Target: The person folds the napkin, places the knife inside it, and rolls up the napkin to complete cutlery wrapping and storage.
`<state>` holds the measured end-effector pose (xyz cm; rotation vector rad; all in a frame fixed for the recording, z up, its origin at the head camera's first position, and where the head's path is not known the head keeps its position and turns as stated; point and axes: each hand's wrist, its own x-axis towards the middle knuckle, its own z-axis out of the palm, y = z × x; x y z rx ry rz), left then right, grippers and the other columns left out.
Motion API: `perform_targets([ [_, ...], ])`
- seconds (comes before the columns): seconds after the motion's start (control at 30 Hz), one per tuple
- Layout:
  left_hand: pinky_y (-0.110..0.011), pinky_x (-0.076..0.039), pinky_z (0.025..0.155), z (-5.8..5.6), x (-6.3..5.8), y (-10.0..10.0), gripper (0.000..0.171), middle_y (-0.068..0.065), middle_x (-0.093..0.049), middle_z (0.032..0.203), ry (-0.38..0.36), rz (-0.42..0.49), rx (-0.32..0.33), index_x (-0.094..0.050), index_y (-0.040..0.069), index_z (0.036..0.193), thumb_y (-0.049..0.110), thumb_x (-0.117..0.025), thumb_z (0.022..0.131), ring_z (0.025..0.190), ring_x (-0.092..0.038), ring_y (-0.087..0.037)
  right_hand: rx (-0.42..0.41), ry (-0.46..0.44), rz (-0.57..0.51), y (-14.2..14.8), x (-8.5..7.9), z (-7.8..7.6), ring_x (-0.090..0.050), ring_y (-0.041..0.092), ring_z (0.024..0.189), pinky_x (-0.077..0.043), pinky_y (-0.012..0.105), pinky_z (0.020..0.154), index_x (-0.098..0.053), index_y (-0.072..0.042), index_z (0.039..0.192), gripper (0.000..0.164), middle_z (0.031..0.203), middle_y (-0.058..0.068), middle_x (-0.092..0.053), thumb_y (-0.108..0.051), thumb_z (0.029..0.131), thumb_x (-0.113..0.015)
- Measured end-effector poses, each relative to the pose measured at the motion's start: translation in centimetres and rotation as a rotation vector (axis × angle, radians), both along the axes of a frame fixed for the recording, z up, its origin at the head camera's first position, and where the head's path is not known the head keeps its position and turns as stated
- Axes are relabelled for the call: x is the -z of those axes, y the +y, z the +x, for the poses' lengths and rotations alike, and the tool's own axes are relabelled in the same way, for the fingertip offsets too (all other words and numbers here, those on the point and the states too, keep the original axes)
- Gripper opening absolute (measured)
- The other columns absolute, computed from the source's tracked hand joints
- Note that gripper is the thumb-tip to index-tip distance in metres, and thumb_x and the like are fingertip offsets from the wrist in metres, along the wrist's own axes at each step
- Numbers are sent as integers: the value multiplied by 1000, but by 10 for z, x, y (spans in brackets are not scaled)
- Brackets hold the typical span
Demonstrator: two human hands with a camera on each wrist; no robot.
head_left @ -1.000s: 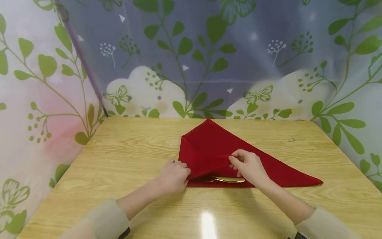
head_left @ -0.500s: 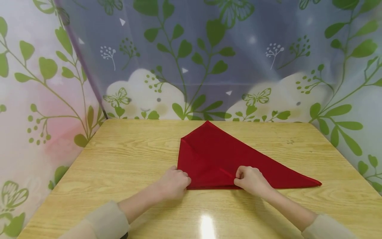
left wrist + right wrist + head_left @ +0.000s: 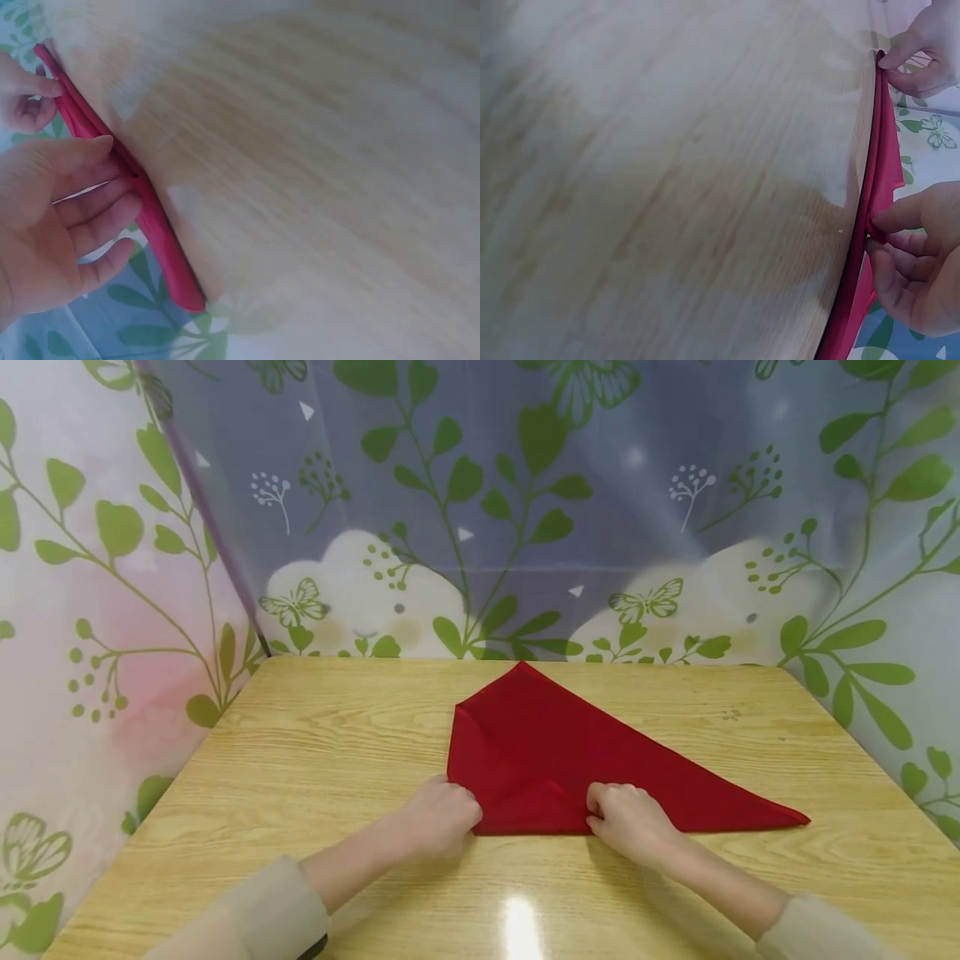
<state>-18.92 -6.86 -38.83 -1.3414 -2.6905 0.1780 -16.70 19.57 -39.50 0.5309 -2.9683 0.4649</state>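
Red cloth [image 3: 555, 727] partly hid. behind L grip [image 3: 442, 812]; sleeves [image 3: 277, 906] cut off btm.

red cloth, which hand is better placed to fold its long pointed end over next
Probably the right hand: it pinches the red cloth nearer that end, while the left hand holds the opposite side.

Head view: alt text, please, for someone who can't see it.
A person's left hand and right hand grip the near edge of a folded red cloth on a wooden table, the left at the cloth's left corner, the right partway along. Behind is a leaf-printed backdrop.
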Motion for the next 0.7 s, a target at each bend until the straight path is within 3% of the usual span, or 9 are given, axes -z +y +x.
perform_targets([
  [0.17, -24, -24, 52, 0, -6, 6, 28, 7, -37, 51, -15, -49, 19, -45, 17, 55, 6, -61, 74, 49, -31, -8, -53, 84, 74, 2, 1, 0, -41, 10, 55, -37, 27, 47, -48, -13, 68, 28, 60, -7, -43, -6, 72, -75],
  [0.37, -22, -25, 53, 0, -3, 18, 21, 7, -40, 55, -14, -72, 72, -52, 17, 62, 10, -62, 79, 51, -35, -7, -169, 227, 163, 9, 5, 2, -48, 10, 62, -38, 22, 45, -56, -18, 64, 24, 66, -10, -45, -9, 68, -78],
  [0.5, -22, -20, 50, 0, 3, 24, 28, 7, -34, 52, 37, -63, 103, -44, 18, 56, 9, -61, 77, 49, -26, -7, -212, 229, 180, 13, 5, 2, -48, 12, 62, -39, 23, 45, -60, -18, 64, 20, 66, -9, -46, -8, 69, -77],
  [0.7, -22, -17, 48, 0, 5, 29, 37, 7, -30, 48, 84, -33, 97, -34, 17, 51, 9, -61, 75, 47, -20, -8, -271, 222, 188, 16, 4, -1, -48, 11, 62, -42, 23, 47, -62, -17, 62, 19, 64, -9, -44, -7, 71, -76],
])
